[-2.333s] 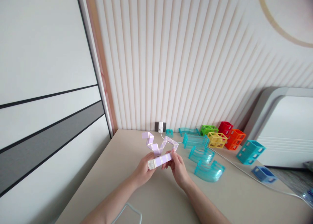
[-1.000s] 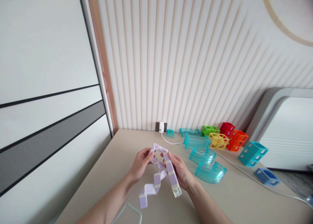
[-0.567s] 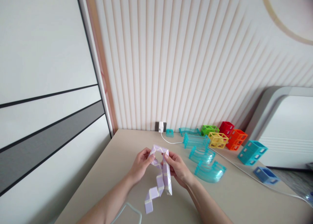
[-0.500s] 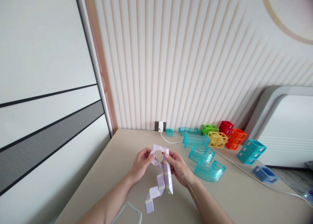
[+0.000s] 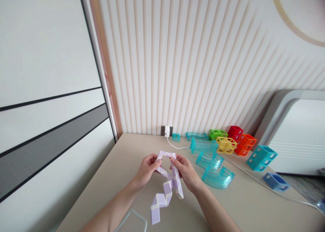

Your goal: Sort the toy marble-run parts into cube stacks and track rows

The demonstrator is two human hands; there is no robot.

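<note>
A purple and white snake puzzle [image 5: 167, 189] hangs above the table between both hands, bent into a loop at the top with a zigzag tail trailing down to the left. My left hand [image 5: 146, 168] pinches the loop's left corner between thumb and fingers. At the upper right corner, my right hand [image 5: 185, 169] grips the puzzle with the thumb on its front. A straight section runs down beside the right fingers, its lower end free. The fingertips behind the puzzle are partly hidden.
Right of the hands lie clear teal track pieces [image 5: 218, 177]. Behind them stand green [image 5: 217, 134], yellow [image 5: 226, 145], red [image 5: 235, 133], orange [image 5: 245, 144], teal [image 5: 261, 158] and blue [image 5: 275, 181] blocks. A white cable [image 5: 250, 174] crosses the table from a charger [image 5: 167, 131].
The straight section has swung slightly, its lower end moving right. The left part of the loop now slants more openly toward it. Both hands keep nearly the same place.
</note>
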